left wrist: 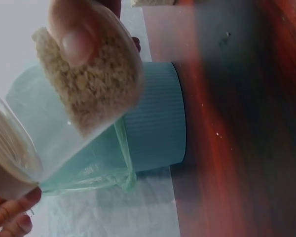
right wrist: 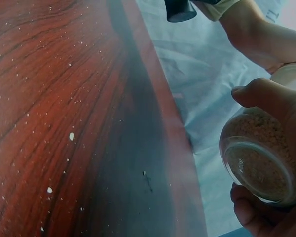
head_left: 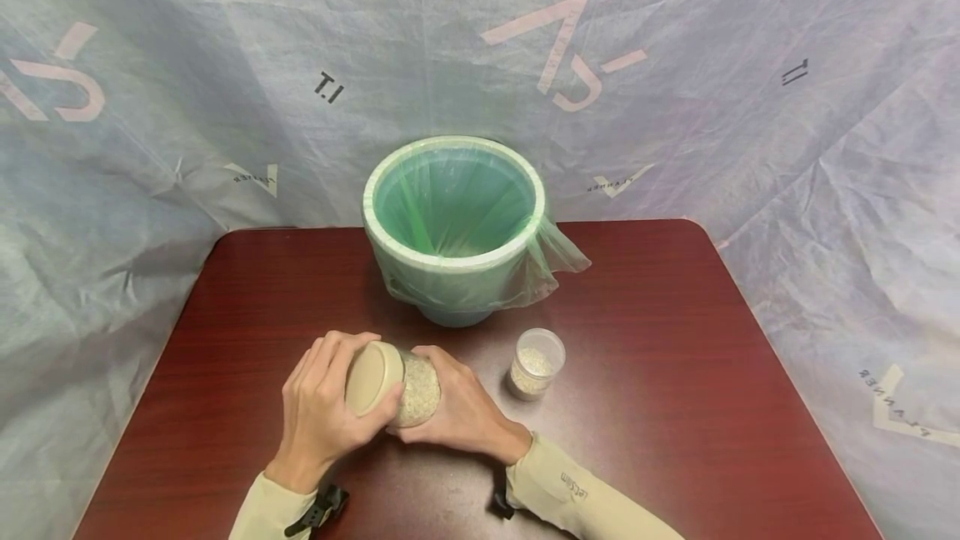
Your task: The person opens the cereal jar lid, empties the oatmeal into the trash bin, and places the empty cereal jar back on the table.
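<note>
A clear jar (head_left: 420,394) of pale, oat-like flakes is held tilted above the near part of the table, its lid end toward the left. My left hand (head_left: 321,394) grips the beige lid (head_left: 371,380), thumb along the near edge and fingers over the far side. Around the jar's body curls my right hand (head_left: 467,408). In the left wrist view the flakes (left wrist: 98,84) lie toward the jar's base, with space between them and the lid. The right wrist view shows the jar's round glass bottom (right wrist: 259,170) between thumb and fingers.
A blue bin (head_left: 453,317) lined with a thin green bag (head_left: 510,282) stands at the table's back. Right of my hands sits a small clear tub (head_left: 536,363) of similar flakes. White crumbs (right wrist: 71,137) dot the red-brown table (head_left: 675,373). Printed fabric (head_left: 300,23) hangs behind.
</note>
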Demonstrator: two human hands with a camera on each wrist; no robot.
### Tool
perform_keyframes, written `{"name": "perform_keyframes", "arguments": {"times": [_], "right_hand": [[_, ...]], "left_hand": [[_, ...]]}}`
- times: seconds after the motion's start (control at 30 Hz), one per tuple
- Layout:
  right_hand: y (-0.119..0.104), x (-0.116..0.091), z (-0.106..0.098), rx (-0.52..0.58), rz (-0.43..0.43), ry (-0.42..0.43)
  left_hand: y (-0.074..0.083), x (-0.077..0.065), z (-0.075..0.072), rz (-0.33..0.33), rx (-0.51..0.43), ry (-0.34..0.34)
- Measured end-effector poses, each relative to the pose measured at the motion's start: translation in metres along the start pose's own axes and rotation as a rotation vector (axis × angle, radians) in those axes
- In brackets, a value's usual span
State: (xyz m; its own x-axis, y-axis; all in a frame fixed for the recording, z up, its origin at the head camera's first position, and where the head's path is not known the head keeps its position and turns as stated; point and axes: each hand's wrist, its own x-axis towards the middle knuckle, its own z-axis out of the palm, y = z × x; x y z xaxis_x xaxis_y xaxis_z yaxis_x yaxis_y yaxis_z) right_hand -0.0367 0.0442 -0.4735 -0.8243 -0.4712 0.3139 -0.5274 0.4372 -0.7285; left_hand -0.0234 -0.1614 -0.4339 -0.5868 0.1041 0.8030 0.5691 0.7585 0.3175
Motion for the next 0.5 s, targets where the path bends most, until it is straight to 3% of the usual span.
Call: {"name": "perform_keyframes", "arguments": {"times": [0.5], "right_hand": [[0.0021, -0.0007, 0.0031, -0.006, 0.011, 0.011]], "left_hand": [[0.0086, 0.0001, -0.0021, -0.128, 0.091, -0.026]]}}
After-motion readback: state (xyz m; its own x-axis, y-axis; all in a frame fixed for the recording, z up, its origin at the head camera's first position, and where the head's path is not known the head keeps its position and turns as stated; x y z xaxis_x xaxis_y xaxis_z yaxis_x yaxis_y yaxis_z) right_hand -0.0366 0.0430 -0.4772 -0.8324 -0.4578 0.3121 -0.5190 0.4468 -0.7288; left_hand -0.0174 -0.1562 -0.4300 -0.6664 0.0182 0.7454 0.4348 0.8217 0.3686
